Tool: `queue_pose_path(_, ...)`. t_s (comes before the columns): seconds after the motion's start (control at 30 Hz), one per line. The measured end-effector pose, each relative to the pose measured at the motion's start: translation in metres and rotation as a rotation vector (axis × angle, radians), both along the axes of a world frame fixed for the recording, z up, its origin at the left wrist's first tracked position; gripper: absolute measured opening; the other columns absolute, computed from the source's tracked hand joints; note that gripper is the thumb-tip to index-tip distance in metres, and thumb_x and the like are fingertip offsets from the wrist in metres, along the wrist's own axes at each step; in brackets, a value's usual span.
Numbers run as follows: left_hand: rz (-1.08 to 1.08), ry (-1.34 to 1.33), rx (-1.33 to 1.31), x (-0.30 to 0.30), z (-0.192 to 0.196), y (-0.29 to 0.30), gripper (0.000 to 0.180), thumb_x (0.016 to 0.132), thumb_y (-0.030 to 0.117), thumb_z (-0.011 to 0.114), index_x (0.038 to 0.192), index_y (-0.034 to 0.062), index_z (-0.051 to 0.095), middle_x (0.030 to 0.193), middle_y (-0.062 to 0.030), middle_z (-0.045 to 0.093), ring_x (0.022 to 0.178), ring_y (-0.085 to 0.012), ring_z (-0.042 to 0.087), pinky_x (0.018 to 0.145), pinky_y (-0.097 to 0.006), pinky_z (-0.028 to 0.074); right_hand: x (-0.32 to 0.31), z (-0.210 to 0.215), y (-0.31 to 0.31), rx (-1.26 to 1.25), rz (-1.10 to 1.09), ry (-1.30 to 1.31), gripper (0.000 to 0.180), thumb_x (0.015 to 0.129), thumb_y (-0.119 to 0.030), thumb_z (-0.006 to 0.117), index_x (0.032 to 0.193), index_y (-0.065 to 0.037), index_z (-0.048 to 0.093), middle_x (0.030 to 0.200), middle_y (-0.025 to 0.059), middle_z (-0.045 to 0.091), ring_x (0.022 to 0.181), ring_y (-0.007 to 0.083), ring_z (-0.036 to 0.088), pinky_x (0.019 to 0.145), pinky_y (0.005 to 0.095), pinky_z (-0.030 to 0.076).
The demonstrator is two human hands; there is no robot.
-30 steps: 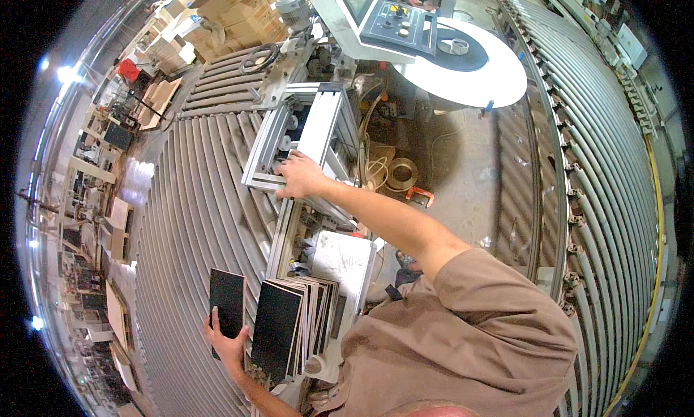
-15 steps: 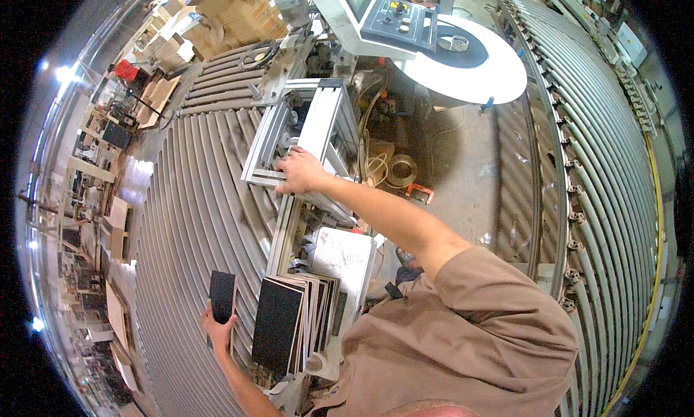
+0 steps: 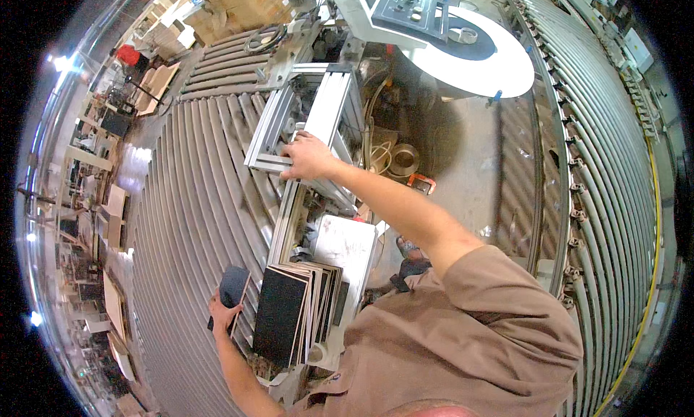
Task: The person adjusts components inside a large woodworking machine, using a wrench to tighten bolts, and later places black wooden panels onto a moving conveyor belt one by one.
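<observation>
My left hand (image 3: 224, 314) is closed around a dark, flat rectangular pad (image 3: 233, 285), thumb on one side and fingers behind. It holds the pad over the roller conveyor (image 3: 195, 229), and the pad's upper end looks rounded from this angle. Just right of it leans a stack of black-faced panels (image 3: 280, 316) with pale edges. My right hand (image 3: 309, 157) lies on the near end of an aluminium-profile frame (image 3: 325, 113), its fingers bent over the corner. That arm reaches across from the right.
A control console (image 3: 408, 12) with knobs overhangs a white disc (image 3: 499, 70) at the far right. Beside the panel stack stands a white-topped stand (image 3: 345, 240). An orange clamp (image 3: 421, 183) lies on the floor. Another roller conveyor (image 3: 607, 200) runs along the right.
The pad in my left hand has tipped, its face turning and its top now looking rounded. My right hand stays on the frame. The whole view has shifted slightly.
</observation>
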State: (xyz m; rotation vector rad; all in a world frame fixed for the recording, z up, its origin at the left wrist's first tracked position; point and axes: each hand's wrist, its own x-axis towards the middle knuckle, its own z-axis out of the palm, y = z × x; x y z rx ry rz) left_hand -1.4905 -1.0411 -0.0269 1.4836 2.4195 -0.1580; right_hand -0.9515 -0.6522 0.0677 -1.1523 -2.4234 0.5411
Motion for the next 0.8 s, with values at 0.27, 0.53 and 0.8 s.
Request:
queue_pose_path(0.27,-0.039,0.051,-0.107,-0.017,-0.035,-0.022,0.151,0.055,0.052,0.103,0.175,0.0188,0.018,0.164,-0.0332,0.04,0.15,-0.0519,0.043,0.124,-0.059,0.04,0.004,-0.002,0.002,0.002,-0.01,-0.043,0.068,0.083,-0.061,0.077,0.127,-0.01,0.076,0.12,0.0232,0.076,0.132,0.0395,0.063,0.13,0.0472,0.033)
queue_pose_path(0.53,-0.018,0.096,-0.126,-0.053,-0.054,-0.078,0.167,0.045,0.06,0.105,0.176,0.013,0.012,0.164,-0.0334,0.041,0.15,-0.0493,0.045,0.125,-0.055,0.042,0.002,-0.001,0.005,0.006,-0.007,-0.073,0.069,0.085,-0.06,0.075,0.132,-0.01,0.075,0.122,0.0212,0.076,0.132,0.0372,0.063,0.131,0.046,0.032)
queue_pose_path(0.8,0.178,-0.195,-0.129,-0.072,-0.057,-0.119,0.117,0.073,0.059,0.096,0.164,0.0048,0.046,0.136,-0.0169,0.075,0.134,-0.0404,0.065,0.109,-0.05,0.054,0.002,-0.003,0.004,-0.003,-0.024,-0.086,0.072,0.085,-0.064,0.075,0.135,-0.012,0.075,0.122,0.0187,0.077,0.131,0.0359,0.064,0.13,0.0446,0.032)
